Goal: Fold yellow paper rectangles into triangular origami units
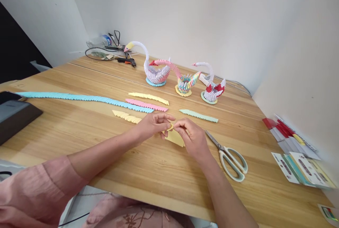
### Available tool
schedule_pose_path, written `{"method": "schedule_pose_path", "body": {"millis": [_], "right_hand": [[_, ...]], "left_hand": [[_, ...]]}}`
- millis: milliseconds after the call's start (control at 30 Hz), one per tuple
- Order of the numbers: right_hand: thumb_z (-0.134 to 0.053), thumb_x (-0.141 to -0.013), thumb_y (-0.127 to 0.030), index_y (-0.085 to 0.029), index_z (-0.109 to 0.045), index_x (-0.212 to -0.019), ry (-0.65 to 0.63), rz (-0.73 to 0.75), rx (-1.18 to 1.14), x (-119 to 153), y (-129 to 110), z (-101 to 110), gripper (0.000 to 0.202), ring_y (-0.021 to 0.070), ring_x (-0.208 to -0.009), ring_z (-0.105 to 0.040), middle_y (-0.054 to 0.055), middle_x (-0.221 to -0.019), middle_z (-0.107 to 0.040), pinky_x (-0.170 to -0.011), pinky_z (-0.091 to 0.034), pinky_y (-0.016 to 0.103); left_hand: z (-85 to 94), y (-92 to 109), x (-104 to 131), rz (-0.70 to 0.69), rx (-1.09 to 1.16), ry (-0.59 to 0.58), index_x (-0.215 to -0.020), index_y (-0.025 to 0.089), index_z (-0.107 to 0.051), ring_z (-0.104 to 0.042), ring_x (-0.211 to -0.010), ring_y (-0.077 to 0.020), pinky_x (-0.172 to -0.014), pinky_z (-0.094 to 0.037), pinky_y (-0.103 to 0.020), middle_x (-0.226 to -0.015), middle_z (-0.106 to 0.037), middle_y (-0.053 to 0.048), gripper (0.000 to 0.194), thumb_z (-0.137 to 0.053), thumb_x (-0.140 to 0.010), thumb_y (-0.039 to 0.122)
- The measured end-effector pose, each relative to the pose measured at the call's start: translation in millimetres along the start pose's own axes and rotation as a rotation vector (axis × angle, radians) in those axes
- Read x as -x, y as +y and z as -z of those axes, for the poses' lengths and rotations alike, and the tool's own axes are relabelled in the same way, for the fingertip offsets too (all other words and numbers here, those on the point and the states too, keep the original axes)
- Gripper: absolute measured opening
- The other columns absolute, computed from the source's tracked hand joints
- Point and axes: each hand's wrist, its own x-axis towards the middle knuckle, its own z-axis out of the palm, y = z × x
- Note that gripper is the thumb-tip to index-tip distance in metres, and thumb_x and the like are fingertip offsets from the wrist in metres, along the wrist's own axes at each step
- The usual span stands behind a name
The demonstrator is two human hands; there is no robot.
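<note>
Between my two hands is a small folded piece of yellow paper point(171, 127). My left hand point(156, 125) pinches it with thumb and fingers, and my right hand point(189, 134) grips its other side with the fingertips. Under them, flat on the table, lie yellow paper sheets point(174, 139), partly covered by my hands. Just beyond my left wrist is a row of yellow folded pieces point(125, 116). Scissors point(227, 155) with pale green handles rest to the right of my right hand.
Rows of folded pieces lie beyond my hands: a long blue row point(87, 97), a pink row point(145, 105), a yellow row point(148, 97) and a green row point(198, 115). Paper swans point(157, 74) stand behind. A glue gun point(127, 60) and paper packs point(302, 168) flank them.
</note>
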Motion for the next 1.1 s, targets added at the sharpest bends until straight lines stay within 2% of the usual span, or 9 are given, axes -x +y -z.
{"method": "schedule_pose_path", "body": {"millis": [133,367,467,567,667,767,933,1033,1100], "right_hand": [[-0.051,-0.087,-0.021,-0.021,-0.059,-0.079,-0.01,-0.126,-0.001,-1,-2,0,0.011,0.0137,-0.069,-0.057,-0.001,-0.075,-0.063,-0.066,-0.041,0.024],[-0.058,-0.079,-0.023,-0.019,-0.059,-0.076,0.091,-0.32,-0.258,-2,-2,-9,0.005,0.0134,-0.067,-0.056,-0.001,-0.073,-0.061,-0.065,-0.043,0.025],[-0.061,-0.076,-0.023,-0.019,-0.058,-0.081,0.135,-0.382,-0.412,-3,-1,-14,0.007,0.0127,-0.068,-0.054,-0.001,-0.074,-0.059,-0.066,-0.044,0.026],[-0.061,-0.075,-0.024,-0.02,-0.057,-0.088,0.173,-0.437,-0.538,-4,-1,-18,0.014,0.0123,-0.067,-0.053,-0.002,-0.073,-0.057,-0.067,-0.045,0.027],[-0.059,-0.075,-0.024,-0.02,-0.057,-0.091,0.198,-0.494,-0.616,-3,-2,-22,0.017,0.0127,-0.069,-0.054,-0.002,-0.074,-0.055,-0.069,-0.048,0.028],[-0.055,-0.077,-0.024,-0.02,-0.057,-0.096,0.163,-0.505,-0.613,-2,-3,-23,0.019,0.0131,-0.07,-0.054,-0.002,-0.076,-0.054,-0.071,-0.049,0.03],[-0.053,-0.075,-0.016,-0.021,-0.056,-0.107,0.096,-0.356,-0.322,1,-4,-21,0.033,0.0126,-0.068,-0.05,-0.003,-0.072,-0.051,-0.071,-0.044,0.029],[-0.051,-0.077,-0.016,-0.023,-0.052,-0.12,0.119,-0.347,-0.327,1,-4,-17,0.043,0.0124,-0.068,-0.051,-0.003,-0.074,-0.052,-0.069,-0.044,0.028],[-0.052,-0.077,-0.018,-0.023,-0.05,-0.123,0.149,-0.394,-0.385,0,-4,-16,0.046,0.0128,-0.07,-0.052,-0.002,-0.076,-0.052,-0.07,-0.045,0.028]], "left_hand": [[-1.3,-6,-2,-0.124,-0.169,0.072,-0.106,0.01,-0.059,-0.055,-0.054,-0.01,-0.053,-0.05,-0.024,-0.07,-0.062,-0.001,0.036,-0.06,-0.074,0.026],[-1.7,-11,1,-0.537,-0.772,0.28,-0.106,0.014,-0.065,-0.06,-0.073,-0.0149,-0.067,-0.049,-0.026,-0.089,-0.068,-0.006,0.029,-0.054,-0.079,0.018],[-1.2,-11,2,-0.688,-0.897,0.264,-0.107,0.016,-0.064,-0.06,-0.072,-0.0143,-0.07,-0.048,-0.026,-0.086,-0.068,-0.005,0.028,-0.053,-0.081,0.016],[-1.4,-13,1,-0.784,-0.951,0.226,-0.111,0.017,-0.061,-0.062,-0.082,-0.0156,-0.075,-0.049,-0.027,-0.092,-0.069,-0.006,0.03,-0.052,-0.082,0.014],[-1.1,-16,-1,-0.788,-0.929,0.268,-0.114,0.016,-0.058,-0.063,-0.087,-0.0162,-0.08,-0.05,-0.029,-0.099,-0.069,-0.007,0.033,-0.052,-0.081,0.012],[0.1,-20,-2,-0.783,-0.929,0.281,-0.122,0.018,-0.052,-0.065,-0.088,-0.0161,-0.078,-0.052,-0.028,-0.102,-0.069,-0.007,0.042,-0.052,-0.081,0.011],[-0.3,-18,1,-0.868,-0.923,0.168,-0.133,0.025,-0.041,-0.062,-0.101,-0.0174,-0.083,-0.05,-0.03,-0.11,-0.066,-0.006,0.052,-0.051,-0.083,0.011],[-1.5,-10,6,-0.688,-0.666,0.163,-0.133,0.021,-0.04,-0.059,-0.103,-0.018,-0.079,-0.051,-0.027,-0.116,-0.061,-0.009,0.051,-0.054,-0.084,0.022],[-1.2,-6,7,-0.532,-0.437,0.211,-0.127,0.018,-0.046,-0.06,-0.093,-0.0169,-0.07,-0.052,-0.025,-0.113,-0.06,-0.011,0.041,-0.047,-0.088,0.031]]}}
